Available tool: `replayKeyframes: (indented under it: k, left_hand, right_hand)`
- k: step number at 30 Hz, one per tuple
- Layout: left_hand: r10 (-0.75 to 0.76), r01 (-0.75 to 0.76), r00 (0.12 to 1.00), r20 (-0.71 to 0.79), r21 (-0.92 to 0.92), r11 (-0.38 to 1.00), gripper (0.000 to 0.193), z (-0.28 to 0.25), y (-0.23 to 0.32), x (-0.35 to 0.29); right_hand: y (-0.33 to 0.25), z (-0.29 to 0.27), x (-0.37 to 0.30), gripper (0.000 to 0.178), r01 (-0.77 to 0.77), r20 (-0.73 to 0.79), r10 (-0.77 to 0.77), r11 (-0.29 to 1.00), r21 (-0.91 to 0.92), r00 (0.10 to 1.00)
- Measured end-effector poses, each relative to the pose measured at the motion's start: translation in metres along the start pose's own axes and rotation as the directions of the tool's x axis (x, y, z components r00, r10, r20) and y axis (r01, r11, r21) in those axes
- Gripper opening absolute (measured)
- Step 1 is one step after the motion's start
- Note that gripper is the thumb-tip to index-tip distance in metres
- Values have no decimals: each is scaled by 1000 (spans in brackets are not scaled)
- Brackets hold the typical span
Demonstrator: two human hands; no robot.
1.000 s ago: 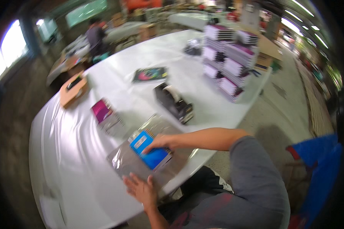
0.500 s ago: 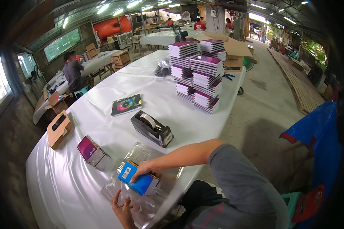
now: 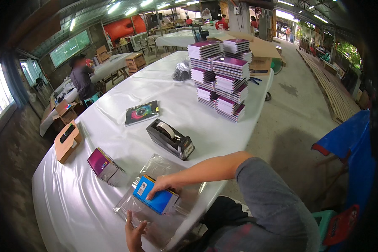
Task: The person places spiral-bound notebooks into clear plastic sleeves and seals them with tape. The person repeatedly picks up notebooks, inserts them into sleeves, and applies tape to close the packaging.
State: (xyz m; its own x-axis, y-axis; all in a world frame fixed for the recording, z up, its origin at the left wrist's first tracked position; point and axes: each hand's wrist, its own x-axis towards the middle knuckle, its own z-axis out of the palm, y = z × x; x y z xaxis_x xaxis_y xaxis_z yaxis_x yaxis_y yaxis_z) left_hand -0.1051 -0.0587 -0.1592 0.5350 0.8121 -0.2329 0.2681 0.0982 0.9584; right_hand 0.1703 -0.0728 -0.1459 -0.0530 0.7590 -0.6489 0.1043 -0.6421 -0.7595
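Observation:
My right hand (image 3: 161, 185) grips a small stack of spiral notebooks with a blue notebook (image 3: 153, 201) on top, the thumb lying across its cover. The stack rests on a clear plastic bag or sheet (image 3: 164, 161) near the table edge. Below the stack, by the plastic's near edge, my left hand (image 3: 135, 233) is open with its fingers apart. To the left lies another small stack of spiral notebooks with a purple cover (image 3: 101, 163). A black tape dispenser (image 3: 170, 138) stands just beyond the plastic.
Tall piles of purple-covered spiral notebooks (image 3: 229, 80) stand at the table's far right, near pliers (image 3: 255, 80) and an open carton (image 3: 262, 52). A dark notebook (image 3: 142, 112) and a cut cardboard box (image 3: 67, 142) lie on the white-covered table (image 3: 71, 197). Someone sits at another table (image 3: 82, 77).
The view has shifted slightly. My left hand has drawn back a little from the blue notebook, while my right hand keeps its hold on the stack.

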Motion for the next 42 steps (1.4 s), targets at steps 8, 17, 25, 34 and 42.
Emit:
replayKeyframes:
  k: [8,17,25,34,42]
  left_hand:
    - [37,-37,998,-48,5,999,97,12,21,-6]
    - [132,-135,991,-30,-100,986,97,52,57,12]
    - [213,-213,977,-3,36,976,103,82,17,57]
    - [52,-55,997,-55,-60,997,103,72,76,18]
    - [41,-43,996,-75,-23,999,101,33,46,-1]
  right_hand:
    - [-8,3,-6,72,69,82,-75,995,68,994]
    - [-8,5,-1,68,60,31,-62,996,62,998]
    - [-16,11,-19,60,84,-147,-103,987,-133,984]
    - [-20,10,-15,66,48,-24,-49,998,-36,999]
    - [-17,-3,-17,63,52,184,-86,983,179,979]
